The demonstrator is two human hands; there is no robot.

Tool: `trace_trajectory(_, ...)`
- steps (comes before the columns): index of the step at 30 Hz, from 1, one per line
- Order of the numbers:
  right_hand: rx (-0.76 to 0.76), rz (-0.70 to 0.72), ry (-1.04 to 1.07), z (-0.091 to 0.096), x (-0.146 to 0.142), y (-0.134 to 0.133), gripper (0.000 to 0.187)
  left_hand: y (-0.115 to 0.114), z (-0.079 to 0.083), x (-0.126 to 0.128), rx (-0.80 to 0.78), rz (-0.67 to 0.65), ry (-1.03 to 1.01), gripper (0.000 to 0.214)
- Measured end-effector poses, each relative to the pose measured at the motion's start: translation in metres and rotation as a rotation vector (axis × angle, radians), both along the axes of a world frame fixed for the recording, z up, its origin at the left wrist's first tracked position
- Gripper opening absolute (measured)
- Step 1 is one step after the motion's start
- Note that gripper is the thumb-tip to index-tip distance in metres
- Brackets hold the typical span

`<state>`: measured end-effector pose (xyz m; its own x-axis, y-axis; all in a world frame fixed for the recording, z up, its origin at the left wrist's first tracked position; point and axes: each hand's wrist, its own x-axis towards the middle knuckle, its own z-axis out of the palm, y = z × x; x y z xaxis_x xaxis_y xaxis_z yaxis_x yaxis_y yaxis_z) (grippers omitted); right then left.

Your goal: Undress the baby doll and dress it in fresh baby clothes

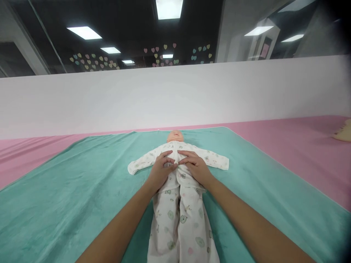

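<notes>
A baby doll (175,136) lies on its back, head at the far end and sleeves spread to both sides. It wears a white printed baby top (216,159) and matching white trousers (189,223). On the chest, my left hand (162,168) is closed in a pinch at the top's front opening, thumb near the middle line. Facing it from the other side, my right hand (197,166) pinches the same opening, its fingertips almost meeting the left ones. Below them the front edges part slightly. Any fastener between the fingertips is too small to make out.
A teal blanket (82,190) lies under the doll, over a pink sheet (301,146). Behind them runs a low white wall (170,98) with dark glass above. A pale yellow object (343,131) sits at the far right edge.
</notes>
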<state>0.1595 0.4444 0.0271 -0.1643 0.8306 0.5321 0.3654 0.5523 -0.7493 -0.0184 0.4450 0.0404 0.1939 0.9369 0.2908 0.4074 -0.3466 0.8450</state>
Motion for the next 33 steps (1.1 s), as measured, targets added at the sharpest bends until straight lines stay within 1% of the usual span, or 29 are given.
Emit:
trace_trajectory(5,-0.012,0.02,0.005,0.0009,0.0,-0.0006,0.035,-0.0014,0.0022,-0.0014,-0.003,-0.003,-0.006,0.015)
trace_trajectory(14,-0.02,0.032,-0.017,0.0017,0.0005,-0.0009,0.036,-0.0029,-0.0005,0.0008,0.037,0.011,-0.018,0.013)
trace_trajectory(20,-0.024,0.034,-0.021,0.003,0.0003,-0.0012,0.037,-0.0018,-0.0016,0.0003,0.09,0.003,-0.024,0.025)
trace_trajectory(25,-0.022,0.038,-0.013,0.0015,0.0002,0.0001,0.036,0.0003,-0.0046,0.0,0.117,-0.013,-0.001,0.014)
trace_trajectory(33,-0.033,0.042,-0.004,0.0022,0.0003,-0.0016,0.036,0.0001,-0.0049,0.0001,0.109,-0.008,0.001,0.012)
